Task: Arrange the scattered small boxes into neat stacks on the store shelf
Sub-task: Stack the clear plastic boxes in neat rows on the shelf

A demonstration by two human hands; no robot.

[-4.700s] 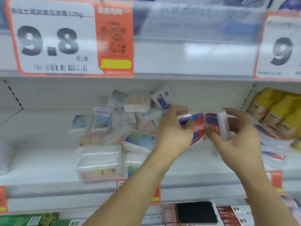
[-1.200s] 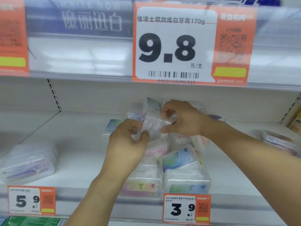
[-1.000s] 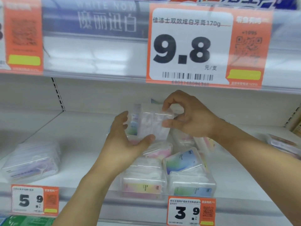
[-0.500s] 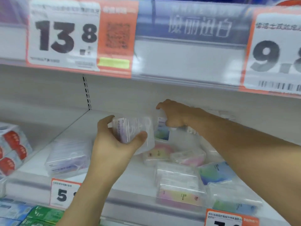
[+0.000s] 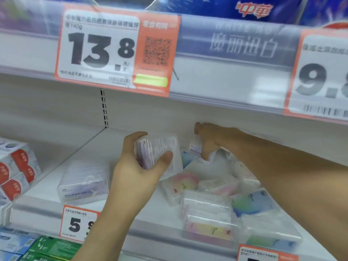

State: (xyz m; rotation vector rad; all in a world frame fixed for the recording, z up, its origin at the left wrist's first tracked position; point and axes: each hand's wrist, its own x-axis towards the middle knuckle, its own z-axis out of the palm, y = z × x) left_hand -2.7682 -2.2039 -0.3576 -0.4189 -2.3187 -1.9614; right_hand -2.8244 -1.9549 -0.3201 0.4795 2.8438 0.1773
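My left hand (image 5: 139,166) grips a clear plastic box (image 5: 160,153) with a purple label, held upright above the white shelf (image 5: 90,147). My right hand (image 5: 212,140) reaches to the back of the shelf, fingers closed on a small white-labelled box (image 5: 195,148) that it mostly hides. Several clear boxes with pink, yellow and blue-green labels lie scattered below: a tilted pink one (image 5: 180,185), a front stack (image 5: 209,221) and a blue-green one (image 5: 252,202). A larger clear box (image 5: 84,181) lies alone to the left.
The upper shelf's edge with a 13.8 price tag (image 5: 116,51) hangs low over the hands. Red-and-white cartons (image 5: 17,170) stand at the far left. A 5.9 price tag (image 5: 79,223) sits on the shelf's front rail, green and blue packs (image 5: 52,247) below it.
The view has swung left. My left hand keeps the clear box and has turned it slightly. My right hand stays at the back of the shelf, now closed on a small box.
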